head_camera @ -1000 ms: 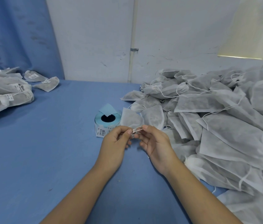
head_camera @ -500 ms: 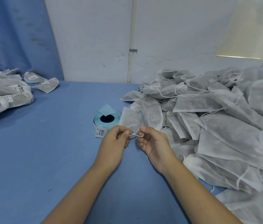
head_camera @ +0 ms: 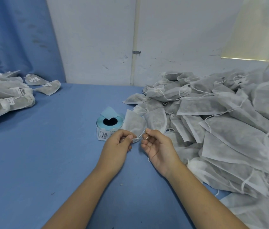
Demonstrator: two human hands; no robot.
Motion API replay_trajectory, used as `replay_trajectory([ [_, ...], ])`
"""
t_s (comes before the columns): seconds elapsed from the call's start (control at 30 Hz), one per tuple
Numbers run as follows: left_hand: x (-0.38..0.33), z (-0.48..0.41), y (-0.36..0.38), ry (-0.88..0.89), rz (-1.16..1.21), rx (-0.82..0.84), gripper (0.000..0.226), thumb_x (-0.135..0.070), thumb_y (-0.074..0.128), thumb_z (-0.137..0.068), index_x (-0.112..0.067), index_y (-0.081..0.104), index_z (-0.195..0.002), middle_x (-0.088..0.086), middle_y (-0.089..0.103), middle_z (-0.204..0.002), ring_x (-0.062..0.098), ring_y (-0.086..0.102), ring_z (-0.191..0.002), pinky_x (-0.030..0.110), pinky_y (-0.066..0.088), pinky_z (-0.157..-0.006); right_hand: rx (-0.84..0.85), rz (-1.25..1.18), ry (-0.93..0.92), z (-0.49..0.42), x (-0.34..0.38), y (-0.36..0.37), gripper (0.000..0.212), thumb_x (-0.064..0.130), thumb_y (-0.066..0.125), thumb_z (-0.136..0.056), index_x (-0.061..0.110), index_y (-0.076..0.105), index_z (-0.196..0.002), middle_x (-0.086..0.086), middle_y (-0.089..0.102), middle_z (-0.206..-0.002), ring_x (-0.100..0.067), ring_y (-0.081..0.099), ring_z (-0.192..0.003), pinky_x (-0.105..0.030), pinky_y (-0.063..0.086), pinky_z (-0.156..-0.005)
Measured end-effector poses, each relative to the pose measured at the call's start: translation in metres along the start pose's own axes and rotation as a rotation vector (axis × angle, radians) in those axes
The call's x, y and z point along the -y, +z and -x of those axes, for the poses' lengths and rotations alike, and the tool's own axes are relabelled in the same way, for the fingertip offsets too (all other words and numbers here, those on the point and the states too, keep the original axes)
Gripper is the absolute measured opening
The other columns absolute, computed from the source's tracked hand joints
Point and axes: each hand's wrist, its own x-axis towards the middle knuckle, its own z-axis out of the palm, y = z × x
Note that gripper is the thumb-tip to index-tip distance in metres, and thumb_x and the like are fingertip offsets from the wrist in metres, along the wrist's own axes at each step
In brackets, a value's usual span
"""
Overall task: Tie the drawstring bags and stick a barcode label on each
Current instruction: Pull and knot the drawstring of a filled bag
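Just right of the roll (head_camera: 109, 123), the bag (head_camera: 133, 124) lies on the table (head_camera: 48, 162). The left hand (head_camera: 117, 146) and right hand (head_camera: 158, 146) each pinch its string (head_camera: 137, 138) between fingers. Pulling evenly outward, close to the neck, should seat the knot snugly.

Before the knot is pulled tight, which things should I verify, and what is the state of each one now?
1. Left hand pinches the drawstring: ok.
2. Right hand pinches the drawstring's other side: ok.
3. Knot tight: not ok, an open loop lies between the hands.
4. Mouth of the bag gathered shut: cannot tell, the fingers hide it.
5. Label roll close by: ok, it stands beside the bag on the table.
6. This bag labelled: not ok, its visible face bears none.
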Motion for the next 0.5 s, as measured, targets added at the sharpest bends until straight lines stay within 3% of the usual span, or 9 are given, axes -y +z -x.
replay_trajectory([
  [0.1, -0.004, 0.005, 0.0, 0.103, -0.111, -0.004, 0.018, -0.01, 0.051, -0.094, -0.022, 0.065, -0.091, -0.012, 0.061, -0.086, -0.006, 0.054, -0.076, 0.009, 0.04, -0.073, 0.041, -0.019, 0.002, 0.001, 0.001, 0.001, 0.008, 0.009, 0.064, -0.071, 0.008, 0.064, -0.063, -0.005, 0.055, -0.061, -0.011, 0.051, -0.05, -0.019, 0.048, -0.048],
  [0.17, -0.006, 0.009, 0.0, 0.253, -0.242, 0.009, 0.032, -0.001, 0.05, -0.089, -0.026, 0.062, -0.105, -0.018, 0.057, -0.104, -0.007, 0.05, -0.09, 0.005, 0.037, -0.077, 0.095, -0.066, 0.014, 0.002, 0.002, 0.002, 0.009, 0.011, 0.063, -0.067, 0.01, 0.065, -0.059, -0.004, 0.057, -0.061, -0.01, 0.052, -0.05, -0.018, 0.048, -0.048],
  [0.27, -0.003, 0.012, 0.0, 0.434, -0.595, 0.0, 0.06, 0.001, 0.052, -0.081, -0.028, 0.049, -0.133, -0.017, 0.042, -0.132, -0.002, 0.043, -0.108, 0.018, 0.041, -0.076, 0.187, -0.132, 0.055, 0.005, 0.005, 0.002, 0.016, 0.011, 0.06, -0.072, 0.012, 0.066, -0.057, -0.002, 0.057, -0.06, -0.009, 0.053, -0.049, -0.018, 0.048, -0.048],
  [0.33, 0.002, 0.012, 0.002, 0.481, -0.832, -0.013, 0.066, -0.003, 0.055, -0.082, -0.027, 0.041, -0.141, -0.01, 0.034, -0.143, 0.009, 0.035, -0.121, 0.021, 0.039, -0.079, 0.265, -0.147, 0.096, 0.008, 0.008, 0.003, 0.015, 0.011, 0.067, -0.073, 0.012, 0.065, -0.058, -0.001, 0.056, -0.058, -0.008, 0.054, -0.049, -0.017, 0.048, -0.047],
  [0.4, 0.002, 0.012, 0.004, 0.496, -0.945, -0.044, 0.058, -0.01, 0.061, -0.085, -0.026, 0.045, -0.139, -0.005, 0.036, -0.144, 0.014, 0.033, -0.12, 0.023, 0.038, -0.076, 0.366, -0.163, 0.128, 0.011, 0.009, 0.004, 0.017, 0.013, 0.082, -0.062, 0.011, 0.064, -0.06, 0.0, 0.056, -0.058, -0.008, 0.054, -0.05, -0.017, 0.049, -0.048],
  [0.5, 0.0, 0.012, 0.004, 0.592, -0.869, -0.115, 0.035, -0.005, 0.077, -0.072, -0.014, 0.069, -0.104, 0.003, 0.062, -0.115, 0.016, 0.041, -0.102, 0.025, 0.041, -0.062, 0.504, -0.179, 0.193, 0.014, 0.011, 0.004, 0.03, 0.014, 0.09, -0.051, 0.012, 0.061, -0.062, 0.001, 0.054, -0.059, -0.008, 0.053, -0.051, -0.017, 0.049, -0.048],
])
